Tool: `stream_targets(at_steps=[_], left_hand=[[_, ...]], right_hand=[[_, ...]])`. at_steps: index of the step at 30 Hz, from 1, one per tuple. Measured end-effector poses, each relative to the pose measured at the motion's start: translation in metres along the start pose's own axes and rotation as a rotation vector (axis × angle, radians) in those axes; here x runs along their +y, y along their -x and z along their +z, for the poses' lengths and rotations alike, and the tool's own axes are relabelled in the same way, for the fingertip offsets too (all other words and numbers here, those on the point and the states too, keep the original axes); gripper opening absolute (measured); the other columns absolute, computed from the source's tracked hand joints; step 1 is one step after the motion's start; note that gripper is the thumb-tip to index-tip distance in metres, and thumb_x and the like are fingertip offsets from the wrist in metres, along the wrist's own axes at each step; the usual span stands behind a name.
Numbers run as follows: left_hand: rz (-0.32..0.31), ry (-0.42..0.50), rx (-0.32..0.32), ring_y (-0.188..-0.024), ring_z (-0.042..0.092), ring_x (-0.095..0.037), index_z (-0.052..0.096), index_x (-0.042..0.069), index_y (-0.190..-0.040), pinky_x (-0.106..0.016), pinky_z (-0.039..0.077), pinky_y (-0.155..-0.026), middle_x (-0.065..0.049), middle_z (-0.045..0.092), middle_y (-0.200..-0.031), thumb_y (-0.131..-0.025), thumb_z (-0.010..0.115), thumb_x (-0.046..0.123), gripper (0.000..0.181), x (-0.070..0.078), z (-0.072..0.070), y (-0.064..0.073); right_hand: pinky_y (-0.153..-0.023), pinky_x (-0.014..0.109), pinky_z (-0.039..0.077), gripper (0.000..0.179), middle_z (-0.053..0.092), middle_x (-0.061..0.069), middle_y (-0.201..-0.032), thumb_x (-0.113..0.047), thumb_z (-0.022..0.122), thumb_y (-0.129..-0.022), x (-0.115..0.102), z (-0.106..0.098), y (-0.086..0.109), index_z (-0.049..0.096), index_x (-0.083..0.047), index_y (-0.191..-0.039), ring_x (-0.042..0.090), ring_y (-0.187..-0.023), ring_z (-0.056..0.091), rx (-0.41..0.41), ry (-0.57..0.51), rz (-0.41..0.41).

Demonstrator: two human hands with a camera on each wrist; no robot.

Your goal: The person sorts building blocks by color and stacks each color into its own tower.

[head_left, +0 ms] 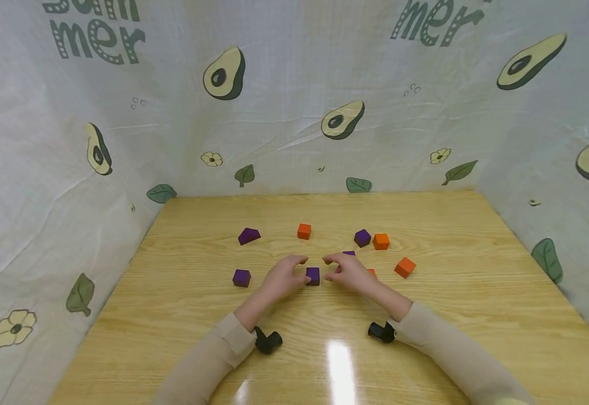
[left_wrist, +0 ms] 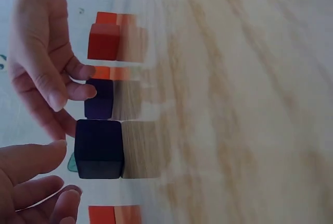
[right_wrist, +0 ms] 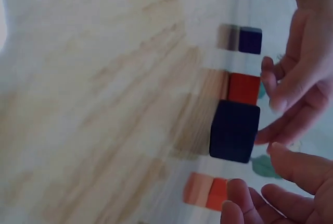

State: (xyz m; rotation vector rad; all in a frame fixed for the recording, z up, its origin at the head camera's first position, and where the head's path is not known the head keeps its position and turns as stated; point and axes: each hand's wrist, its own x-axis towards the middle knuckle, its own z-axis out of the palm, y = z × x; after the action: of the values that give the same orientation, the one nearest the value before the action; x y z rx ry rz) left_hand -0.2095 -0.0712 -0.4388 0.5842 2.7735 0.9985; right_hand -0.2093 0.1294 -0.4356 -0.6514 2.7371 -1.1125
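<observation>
A purple cube [head_left: 313,276] sits on the wooden table between the two hands. My left hand [head_left: 285,274] is on its left side, fingers loosely curved, with the thumb tip close to the cube. To its right is my right hand [head_left: 351,274], fingers and thumb spread apart with nothing between them. In the left wrist view the cube [left_wrist: 99,149] stands on the wood beside the left hand [left_wrist: 36,182], with the right hand [left_wrist: 47,52] beyond. The right wrist view has the cube [right_wrist: 235,131] just off the fingers of the right hand [right_wrist: 286,198].
Behind the right hand, a purple block [head_left: 349,253] and a red block [head_left: 372,272] are partly hidden. Farther right lie orange blocks [head_left: 381,242] [head_left: 405,267] and a purple block [head_left: 362,238]. A purple cube [head_left: 242,278], purple wedge-like block [head_left: 249,236] and orange cube [head_left: 304,231] lie left and back.
</observation>
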Motion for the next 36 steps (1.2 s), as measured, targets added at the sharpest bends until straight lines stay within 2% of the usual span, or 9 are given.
stream_targets(at_steps=[8, 15, 20, 25, 32, 36], left_hand=[[-0.031, -0.069, -0.015, -0.105, 0.057, -0.026, 0.059, 0.001, -0.118, -0.04, 0.047, -0.086, -0.013, 0.061, -0.114, -0.083, 0.068, 0.015, 0.039, 0.009, 0.003, -0.003], [-0.083, -0.098, -0.028, -0.102, 0.058, -0.023, 0.062, 0.003, -0.115, -0.038, 0.048, -0.084, -0.012, 0.062, -0.113, -0.083, 0.067, 0.016, 0.035, 0.01, 0.005, -0.006], [-0.094, -0.111, -0.035, -0.105, 0.057, -0.023, 0.063, 0.004, -0.113, -0.037, 0.047, -0.085, -0.011, 0.062, -0.113, -0.084, 0.067, 0.017, 0.033, 0.008, 0.006, -0.008], [-0.103, -0.11, -0.033, -0.105, 0.057, -0.024, 0.064, 0.003, -0.112, -0.037, 0.047, -0.086, -0.011, 0.063, -0.112, -0.083, 0.068, 0.017, 0.032, 0.006, 0.006, -0.012], [-0.108, -0.108, -0.033, -0.104, 0.058, -0.024, 0.065, 0.006, -0.112, -0.036, 0.047, -0.086, -0.009, 0.064, -0.111, -0.082, 0.069, 0.017, 0.032, 0.004, 0.004, -0.016], [-0.12, -0.068, -0.036, -0.104, 0.058, -0.023, 0.065, 0.006, -0.112, -0.036, 0.046, -0.087, -0.009, 0.064, -0.11, -0.082, 0.069, 0.017, 0.033, 0.004, 0.002, -0.017]], right_hand=[[-0.061, 0.024, 0.046, 0.035, 0.064, 0.017, -0.106, -0.009, 0.067, -0.081, -0.007, 0.011, -0.01, 0.061, 0.004, -0.113, 0.011, -0.066, 0.054, -0.035, 0.038, 0.066], [-0.07, 0.028, 0.048, 0.027, 0.064, 0.016, -0.105, -0.008, 0.067, -0.081, -0.01, 0.014, -0.014, 0.066, 0.002, -0.106, 0.016, -0.079, 0.057, -0.049, 0.06, 0.057], [-0.073, 0.031, 0.048, 0.026, 0.064, 0.015, -0.105, -0.009, 0.066, -0.083, -0.01, 0.015, -0.017, 0.066, 0.001, -0.106, 0.018, -0.083, 0.057, -0.065, 0.084, 0.059], [-0.079, 0.035, 0.048, 0.027, 0.064, 0.016, -0.108, -0.009, 0.064, -0.084, -0.011, 0.014, -0.018, 0.065, 0.002, -0.109, 0.023, -0.096, 0.059, -0.08, 0.075, 0.059], [-0.077, 0.033, 0.048, 0.027, 0.064, 0.015, -0.109, -0.01, 0.064, -0.085, -0.011, 0.013, -0.021, 0.064, 0.001, -0.11, 0.021, -0.093, 0.059, -0.08, 0.057, 0.054], [-0.076, 0.032, 0.048, 0.027, 0.064, 0.015, -0.108, -0.009, 0.063, -0.085, -0.01, 0.013, -0.022, 0.064, 0.001, -0.11, 0.021, -0.093, 0.06, -0.083, 0.054, 0.056]])
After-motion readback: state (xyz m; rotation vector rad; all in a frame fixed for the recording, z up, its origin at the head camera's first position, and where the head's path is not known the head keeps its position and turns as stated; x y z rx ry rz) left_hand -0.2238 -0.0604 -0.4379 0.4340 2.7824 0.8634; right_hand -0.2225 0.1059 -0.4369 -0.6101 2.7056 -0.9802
